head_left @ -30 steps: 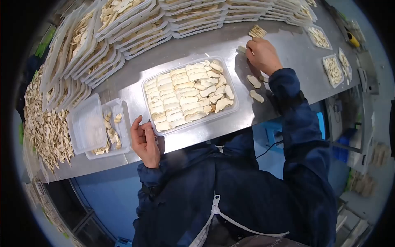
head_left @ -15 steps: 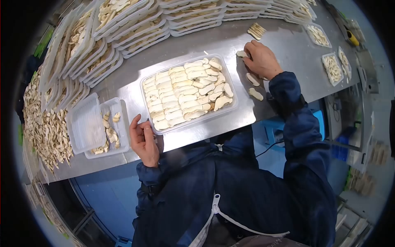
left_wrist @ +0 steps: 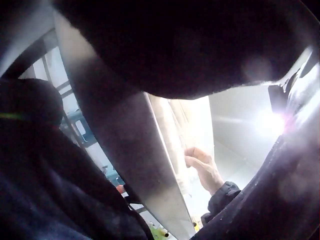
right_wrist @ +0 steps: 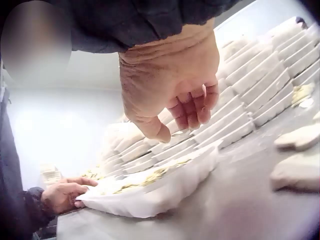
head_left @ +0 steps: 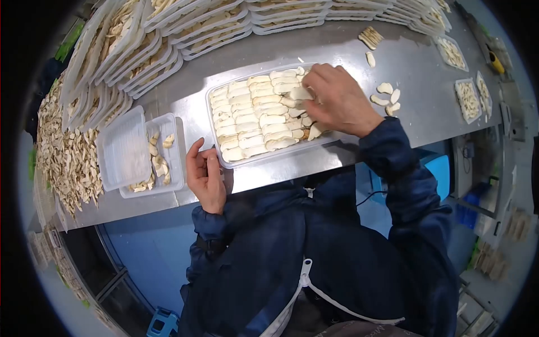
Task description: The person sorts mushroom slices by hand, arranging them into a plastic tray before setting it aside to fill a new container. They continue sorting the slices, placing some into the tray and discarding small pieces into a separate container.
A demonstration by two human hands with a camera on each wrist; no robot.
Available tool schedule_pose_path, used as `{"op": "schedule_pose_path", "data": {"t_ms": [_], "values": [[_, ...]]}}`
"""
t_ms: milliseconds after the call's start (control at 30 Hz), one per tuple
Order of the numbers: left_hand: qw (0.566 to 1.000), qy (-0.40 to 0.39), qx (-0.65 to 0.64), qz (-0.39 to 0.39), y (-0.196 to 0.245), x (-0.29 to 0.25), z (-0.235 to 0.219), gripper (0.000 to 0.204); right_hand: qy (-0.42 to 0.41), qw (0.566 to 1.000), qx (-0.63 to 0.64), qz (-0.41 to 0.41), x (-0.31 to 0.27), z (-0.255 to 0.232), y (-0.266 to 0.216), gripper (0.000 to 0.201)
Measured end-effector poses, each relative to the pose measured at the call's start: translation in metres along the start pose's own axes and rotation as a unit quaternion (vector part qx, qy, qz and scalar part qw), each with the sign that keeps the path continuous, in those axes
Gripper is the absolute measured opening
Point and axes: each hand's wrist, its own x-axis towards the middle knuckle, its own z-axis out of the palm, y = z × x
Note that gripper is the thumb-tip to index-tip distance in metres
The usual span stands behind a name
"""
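Note:
A clear plastic tray (head_left: 264, 163) holds rows of pale mushroom-like slices (head_left: 245, 119). Over its right side is my right hand (head_left: 342, 101), with thumb and fingertips pinching a pale slice (head_left: 301, 94); in the right wrist view the thumb and curled fingers of my right hand (right_wrist: 172, 95) come together above the tray (right_wrist: 150, 200). By the tray's near left corner, my left hand (head_left: 206, 178) rests with loosely bent fingers and holds nothing; in the right wrist view my left hand (right_wrist: 62, 195) is at the tray's edge.
Stacked filled trays (head_left: 208, 31) line the table's far side. A large slice pile (head_left: 70, 151) lies left, beside two overlapping containers (head_left: 123, 149). Loose slices (head_left: 382, 100) and a small row of slices (head_left: 370, 37) lie right, with small filled trays (head_left: 467, 101) beyond.
My right hand has moved left from the table beside the tray to above the tray's right side, with a slice. My left hand stays by the near left corner. The head view has shifted slightly.

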Motion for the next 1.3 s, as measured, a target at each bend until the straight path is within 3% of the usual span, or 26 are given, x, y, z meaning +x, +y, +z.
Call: {"op": "schedule_pose_path", "data": {"t_ms": [700, 800, 933, 1000, 1033, 1133, 1300], "values": [[1.000, 0.001, 0.009, 0.005, -0.002, 0.001, 0.000, 0.035, -0.028, 0.999, -0.019, -0.024, 0.012, 0.025, -0.005, 0.025], [1.000, 0.004, 0.012, -0.001, 0.000, 0.000, -0.001, 0.035, -0.006, 1.000, -0.013, 0.005, 0.011, 0.015, -0.005, 0.027], [1.000, 0.006, 0.003, 0.005, -0.002, 0.000, 0.000, 0.035, 0.158, 0.979, -0.045, 0.117, -0.002, -0.016, 0.058, 0.023], [1.000, 0.005, -0.004, 0.005, -0.002, -0.001, 0.000, 0.035, 0.068, 0.948, -0.183, 0.250, -0.015, -0.036, 0.102, 0.025], [1.000, 0.004, -0.003, 0.002, -0.002, -0.001, 0.000, 0.035, -0.015, 0.928, -0.212, 0.306, -0.020, -0.042, 0.116, 0.030], [1.000, 0.004, -0.004, 0.008, -0.003, 0.000, 0.001, 0.035, -0.098, 0.896, -0.173, 0.398, -0.027, -0.037, 0.136, 0.029], [1.000, 0.005, 0.008, 0.011, -0.003, 0.001, 0.000, 0.037, -0.006, 0.920, -0.222, 0.323, -0.035, -0.012, 0.153, 0.033]]}}
